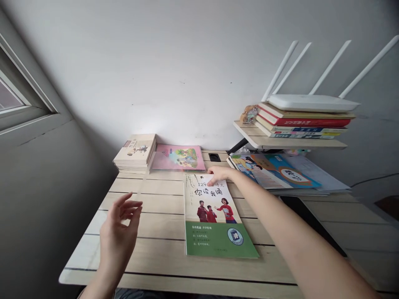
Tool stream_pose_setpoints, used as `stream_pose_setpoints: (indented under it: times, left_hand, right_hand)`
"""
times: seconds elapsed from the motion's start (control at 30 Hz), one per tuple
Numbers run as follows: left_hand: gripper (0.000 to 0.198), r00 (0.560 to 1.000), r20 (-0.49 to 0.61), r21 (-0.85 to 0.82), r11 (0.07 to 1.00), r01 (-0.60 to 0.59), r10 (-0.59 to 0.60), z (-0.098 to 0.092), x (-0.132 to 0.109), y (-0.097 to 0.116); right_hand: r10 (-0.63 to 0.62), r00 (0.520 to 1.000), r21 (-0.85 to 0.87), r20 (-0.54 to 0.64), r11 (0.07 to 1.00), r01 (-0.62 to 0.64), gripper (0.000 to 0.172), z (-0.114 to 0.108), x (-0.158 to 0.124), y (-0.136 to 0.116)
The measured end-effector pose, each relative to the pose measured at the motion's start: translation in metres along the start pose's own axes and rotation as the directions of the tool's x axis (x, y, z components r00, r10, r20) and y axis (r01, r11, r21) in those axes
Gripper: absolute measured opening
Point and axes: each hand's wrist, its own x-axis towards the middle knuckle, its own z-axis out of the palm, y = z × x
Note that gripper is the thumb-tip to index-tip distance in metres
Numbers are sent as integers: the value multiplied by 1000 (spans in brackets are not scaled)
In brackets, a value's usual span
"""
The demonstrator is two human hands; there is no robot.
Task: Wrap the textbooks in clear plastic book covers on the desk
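A pale wall rises at 12 o'clock, marked by a few dark specks; a side wall meets it at 9 o'clock, deep in shadow lower down; a light-framed window sits between 9 and 10 o'clock, a thin dark line on the wall below it; the desk, pale with dark grooves across its top, spreads at 6 o'clock, its rounded corner at 8 o'clock; a black inset lies near its far edge; a raised shelf stands at 3 o'clock; the light is soft, dimmer toward 2 o'clock.
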Motion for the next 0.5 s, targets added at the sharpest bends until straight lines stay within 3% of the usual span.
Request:
stream_pose_setpoints:
  times: [0.13,0.27,0.37,0.5]
  left_hand:
    - [36,999,-4,44,998,-48,49,3,19,7]
    - [24,987,62,151,977,-154,146,14,59,15]
    - [22,965,171,240,942,-237,199,36,99,21]
    - [28,922,300,295,895,-335,246,79,144,25]
  right_hand:
    - [45,999,-9,1,999,-45,54,-3,-11,1]
    - [111,994,28,-3,993,-111,50,4,-42,7]
    - [139,990,258,21,956,-140,41,28,-75,12]
    - [147,988,660,38,739,-136,45,78,-117,11]
